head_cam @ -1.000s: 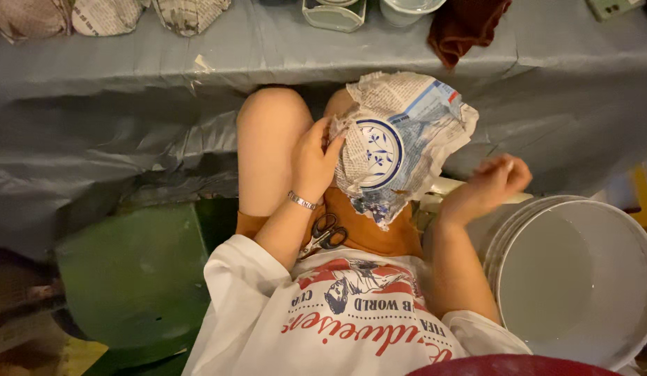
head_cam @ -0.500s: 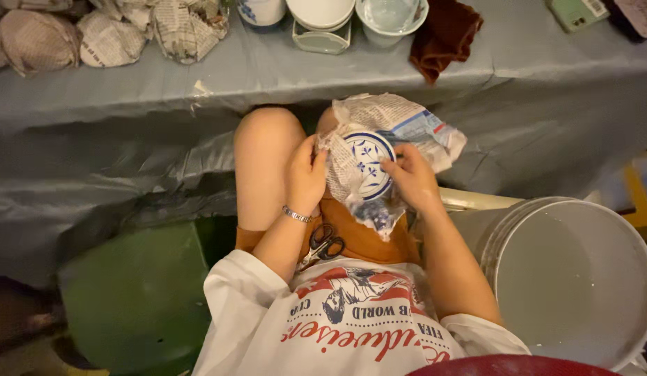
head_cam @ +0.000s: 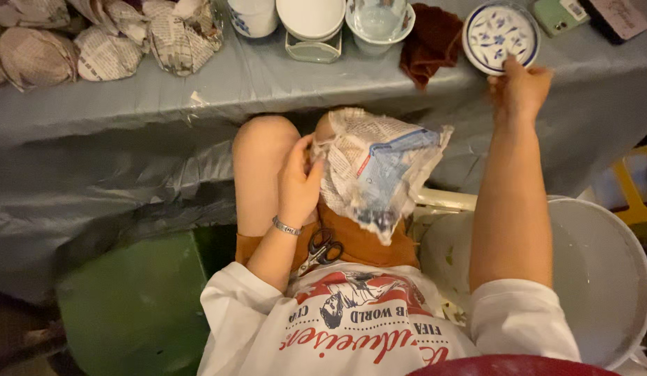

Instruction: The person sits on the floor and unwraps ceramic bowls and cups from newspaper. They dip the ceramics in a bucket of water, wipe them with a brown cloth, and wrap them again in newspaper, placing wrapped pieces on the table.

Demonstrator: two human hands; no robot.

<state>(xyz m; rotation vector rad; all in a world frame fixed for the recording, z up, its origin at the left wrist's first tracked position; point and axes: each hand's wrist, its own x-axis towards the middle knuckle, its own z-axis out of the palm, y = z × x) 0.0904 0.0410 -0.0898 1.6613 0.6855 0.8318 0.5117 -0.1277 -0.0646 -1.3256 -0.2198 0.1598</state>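
Setting unwrapped blue-patterned saucer [head_cam: 501, 35] on grey-covered table [head_cam: 198, 104], right hand [head_cam: 519, 87] pinching its near rim; left hand [head_cam: 299, 182] gripping emptied newspaper wrapping [head_cam: 379, 170] on lap. Remaining: wrapped bundles [head_cam: 104, 42] lying unopened at table's left end.

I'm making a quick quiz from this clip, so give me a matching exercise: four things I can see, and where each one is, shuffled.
Things:
1. blue-patterned saucer
2. crumpled newspaper sheet
3. scissors
4. brown cloth

Places:
A. lying on the lap
B. on the table beside the cups
C. held by the left hand over the knees
D. at the table edge, under the right hand

Pairs: 1-D, 2-C, 3-A, 4-B
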